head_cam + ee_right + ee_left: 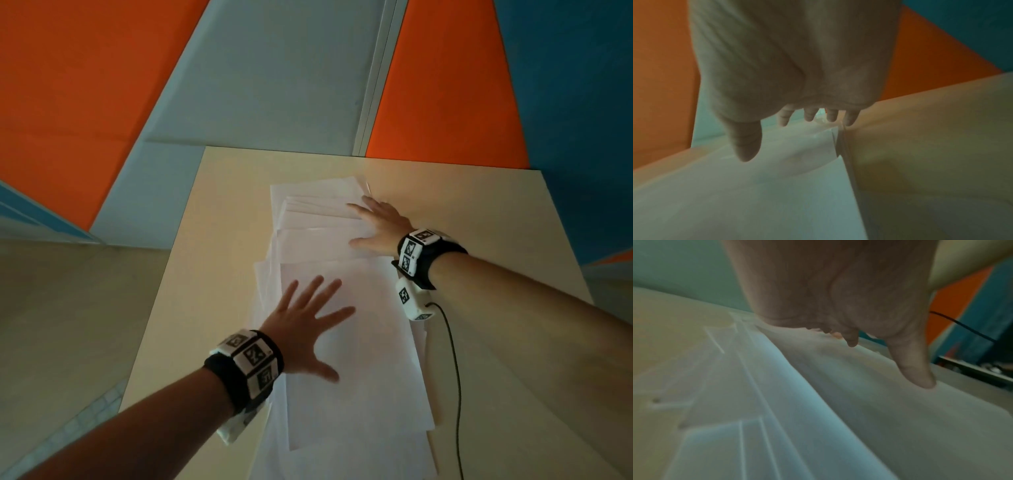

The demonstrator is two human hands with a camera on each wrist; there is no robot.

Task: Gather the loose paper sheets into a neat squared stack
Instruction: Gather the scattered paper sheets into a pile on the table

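Note:
Several white paper sheets point(356, 342) lie fanned in a long, uneven pile down the middle of a beige table point(496, 212). My left hand point(308, 318) lies flat with its fingers spread on the nearer sheets point(859, 402); the thumb presses the paper in the left wrist view. My right hand point(376, 222) rests flat at the right edge of the farther sheets point(756, 194), fingers straight and pointing left. The sheet edges are offset from one another, mostly on the left side and at the far end.
A thin black cable point(455, 370) runs from my right wrist device along the table beside the pile's right edge. Orange, grey and blue panels point(260, 68) rise behind the table. The table's left edge point(161, 287) drops to a pale floor.

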